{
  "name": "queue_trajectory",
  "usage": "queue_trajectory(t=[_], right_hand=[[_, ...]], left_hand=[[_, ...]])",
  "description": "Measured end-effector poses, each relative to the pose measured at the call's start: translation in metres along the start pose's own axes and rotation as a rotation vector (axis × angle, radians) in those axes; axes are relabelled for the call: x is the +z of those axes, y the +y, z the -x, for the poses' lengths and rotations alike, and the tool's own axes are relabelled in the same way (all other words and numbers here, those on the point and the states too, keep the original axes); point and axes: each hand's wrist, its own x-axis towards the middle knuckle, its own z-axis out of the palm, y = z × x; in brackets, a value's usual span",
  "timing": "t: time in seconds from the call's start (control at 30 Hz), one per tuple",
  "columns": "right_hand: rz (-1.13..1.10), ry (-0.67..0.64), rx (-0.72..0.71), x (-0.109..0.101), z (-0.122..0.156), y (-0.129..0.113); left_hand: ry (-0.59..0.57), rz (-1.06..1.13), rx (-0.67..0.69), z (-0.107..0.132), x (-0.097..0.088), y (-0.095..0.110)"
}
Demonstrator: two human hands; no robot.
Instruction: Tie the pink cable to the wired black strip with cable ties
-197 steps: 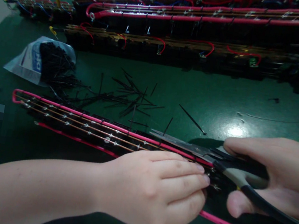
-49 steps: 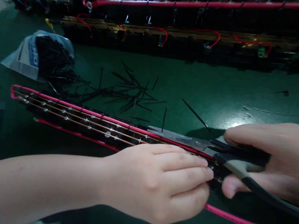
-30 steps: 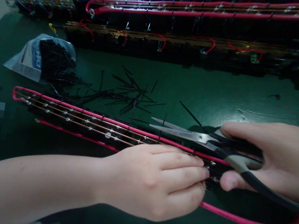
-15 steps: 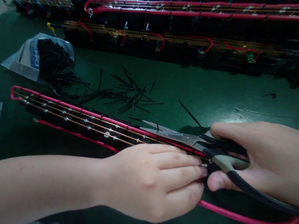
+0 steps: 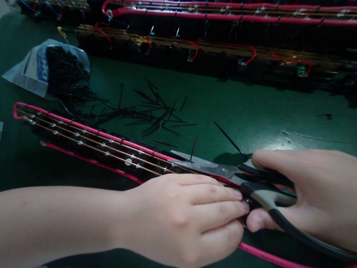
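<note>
On the green counter (image 5: 268, 116) our left hand (image 5: 185, 224) presses down, fingers curled, on the long wired strip (image 5: 96, 144) lying before us. Our right hand (image 5: 320, 195) grasps the scissors (image 5: 226, 171), blades closing on an upright tie (image 5: 193, 147); we judge they could nick the pink wire (image 5: 296, 264). The plastic bag (image 5: 37, 70) holds black ties.

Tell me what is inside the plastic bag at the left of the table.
The plastic bag holds a dense bundle of black cable ties, some spilling out of its open mouth onto the green table. The bag's bottom is hidden by the ties.
</note>
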Motion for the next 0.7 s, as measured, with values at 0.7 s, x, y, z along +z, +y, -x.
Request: queue_trajectory(t=[0.7], right_hand=[[0.038,-0.014,0.045,-0.0035,-0.0029,-0.0067]], left_hand=[[-0.014,0.012,-0.006,-0.0004,-0.0009,-0.0001]])
